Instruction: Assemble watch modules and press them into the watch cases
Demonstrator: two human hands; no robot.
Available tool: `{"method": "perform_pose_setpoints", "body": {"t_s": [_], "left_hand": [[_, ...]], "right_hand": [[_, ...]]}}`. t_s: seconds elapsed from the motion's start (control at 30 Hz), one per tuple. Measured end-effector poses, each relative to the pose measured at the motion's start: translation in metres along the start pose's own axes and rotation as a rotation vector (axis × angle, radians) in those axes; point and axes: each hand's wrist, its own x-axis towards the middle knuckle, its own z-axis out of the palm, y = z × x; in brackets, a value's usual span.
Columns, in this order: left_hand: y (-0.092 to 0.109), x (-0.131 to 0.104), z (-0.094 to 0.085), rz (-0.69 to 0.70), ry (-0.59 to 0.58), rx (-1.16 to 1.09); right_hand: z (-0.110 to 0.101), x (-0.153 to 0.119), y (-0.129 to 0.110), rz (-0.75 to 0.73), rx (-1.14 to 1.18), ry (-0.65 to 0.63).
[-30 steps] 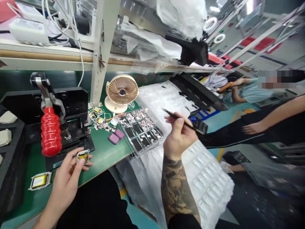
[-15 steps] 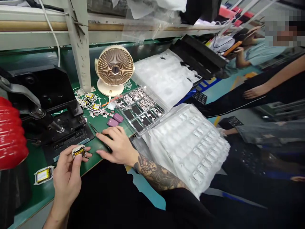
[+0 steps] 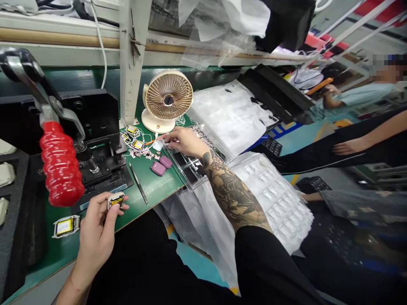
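My left hand (image 3: 98,228) holds a small pale watch-like case (image 3: 115,201) with yellow parts inside, gripped between thumb and fingers. My right hand (image 3: 184,142) reaches over the near left compartments of a clear divided tray (image 3: 199,185) of small parts; its fingertips are bent together, and whatever they pinch is too small to make out. Metal tweezers (image 3: 138,184) lie on the green table between my hands. Two purple cases (image 3: 161,165) rest left of the tray. Another open case with a yellow-edged battery (image 3: 65,226) lies left of my left hand.
A black press (image 3: 95,140) with a red handle (image 3: 60,165) stands at the left. Behind the tray is a fan (image 3: 168,99), with wired batteries (image 3: 135,137) near it. White sheeted trays (image 3: 273,195) lie to the right. Other people are at the right.
My right hand has moved from beside the tweezers, away and to the right, onto the divided tray, leaving the tweezers uncovered. The left hand still grips the pale case. The view has shifted.
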Motion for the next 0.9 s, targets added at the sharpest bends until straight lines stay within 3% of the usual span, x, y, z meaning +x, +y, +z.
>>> {"method": "perform_pose_setpoints", "body": {"t_s": [0.1,0.23,0.43,0.53,0.63,0.7,0.8,0.9], "left_hand": [[0.002,0.000,0.001,-0.004,-0.007,0.014],[0.004,-0.001,-0.001,-0.004,-0.006,0.046],[0.002,0.004,-0.006,0.060,-0.033,0.167],[0.003,0.008,-0.006,0.120,-0.006,0.230],[0.010,0.010,-0.005,0.176,-0.021,0.273],[0.017,0.011,-0.003,0.192,-0.063,0.293],[0.022,0.012,-0.002,0.214,-0.109,0.305],[0.023,0.012,-0.001,0.232,-0.110,0.317]], "right_hand": [[0.000,0.010,-0.004,0.064,0.034,-0.088],[0.002,0.006,-0.014,0.087,0.024,-0.032],[-0.001,-0.017,-0.020,0.201,0.139,0.375],[-0.002,-0.038,-0.033,0.163,0.269,0.532],[0.007,-0.062,-0.068,0.069,0.455,0.713],[0.021,-0.075,-0.101,-0.050,0.537,0.758],[0.048,-0.088,-0.148,-0.237,0.668,0.629],[0.071,-0.093,-0.177,-0.298,0.745,0.514]]}}
